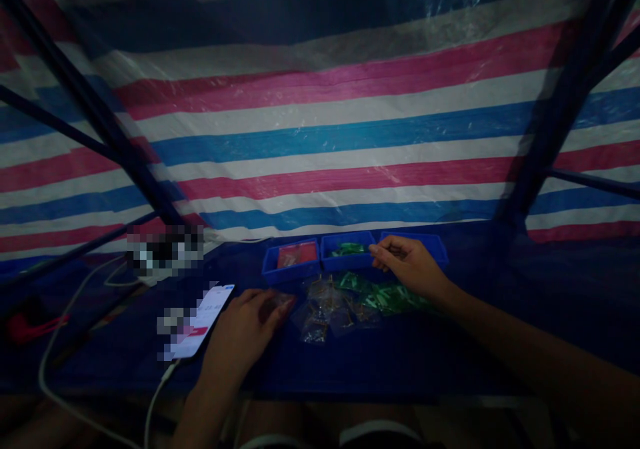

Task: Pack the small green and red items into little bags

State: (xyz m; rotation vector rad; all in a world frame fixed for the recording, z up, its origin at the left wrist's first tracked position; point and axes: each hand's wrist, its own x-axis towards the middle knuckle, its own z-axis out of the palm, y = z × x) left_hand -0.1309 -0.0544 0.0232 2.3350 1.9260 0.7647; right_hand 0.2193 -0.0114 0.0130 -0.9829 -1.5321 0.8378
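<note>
My left hand rests at the left of the pile, its thumb and fingers closed on a small clear plastic bag. The bag's contents are too dark to make out. Over the gap between the middle and right bins, my right hand has its fingertips pinched together; anything between them is too small to see. Between my hands lie several clear bags with small thin pieces in them. Beside these, green packets lie partly under my right forearm.
Three blue bins stand in a row: the left bin with a red card, the middle bin with green packets, the right bin partly hidden. A lit phone with a white cable lies left. Striped sheeting hangs behind.
</note>
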